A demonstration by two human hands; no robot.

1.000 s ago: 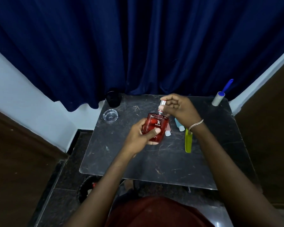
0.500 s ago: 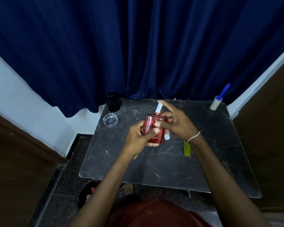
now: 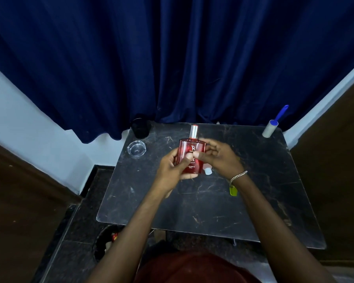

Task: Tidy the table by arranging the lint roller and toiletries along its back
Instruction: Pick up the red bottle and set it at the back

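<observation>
A red perfume bottle [image 3: 189, 149] with a silver sprayer stands upright above the middle of the dark table [image 3: 202, 205]. My left hand [image 3: 173, 167] grips its lower left side, thumb across the front. My right hand [image 3: 219, 158] touches its right edge with curled fingers. A white bottle cap [image 3: 207, 171] peeks out under my right hand, and a yellow-green item [image 3: 233, 190] shows below my right wrist. The lint roller [image 3: 271, 127], white with a blue handle, stands at the back right corner.
A black cap [image 3: 140, 127] and a clear glass ashtray [image 3: 136, 149] sit at the table's back left. A blue curtain [image 3: 172, 58] hangs behind the table. A bin [image 3: 106, 244] stands on the floor under the front left.
My right hand came off the sprayer top and dropped to the bottle's right side. The bottle turned upright and moved slightly towards the back; the small bottles beneath are now mostly hidden.
</observation>
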